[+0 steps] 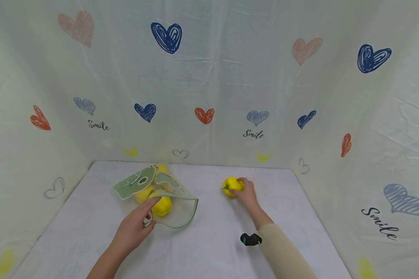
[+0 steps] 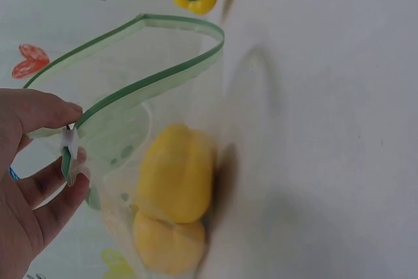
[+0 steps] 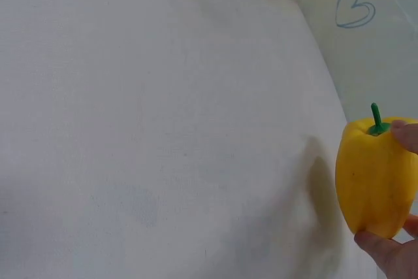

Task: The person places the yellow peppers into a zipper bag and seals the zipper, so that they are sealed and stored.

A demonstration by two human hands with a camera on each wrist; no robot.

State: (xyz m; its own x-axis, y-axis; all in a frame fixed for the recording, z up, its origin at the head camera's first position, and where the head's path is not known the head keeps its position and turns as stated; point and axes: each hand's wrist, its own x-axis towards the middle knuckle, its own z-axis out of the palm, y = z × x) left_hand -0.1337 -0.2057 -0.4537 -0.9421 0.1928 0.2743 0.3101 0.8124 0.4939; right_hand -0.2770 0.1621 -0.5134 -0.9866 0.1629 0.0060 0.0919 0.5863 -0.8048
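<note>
My left hand (image 1: 134, 226) pinches the edge of a clear zip bag (image 1: 194, 212) with green trim and a green cartoon print. The bag's mouth gapes open toward the right. In the left wrist view, a white zip slider (image 2: 69, 139) sits between the thumb and fingers. Several yellow peppers (image 1: 162, 207) are inside the bag, seen through its clear side. To the right of the bag, my right hand (image 1: 248, 195) grips another yellow bell pepper (image 1: 229, 186). Its green stem (image 3: 376, 117) shows in the right wrist view, with thumb and fingers at its two ends.
The table (image 1: 209, 255) has a white cover. Behind it and at both sides hangs a pale curtain (image 1: 209, 143) printed with hearts and "Smile". A small black object with a bit of green (image 1: 250, 239) appears beside the right sleeve (image 1: 283, 248).
</note>
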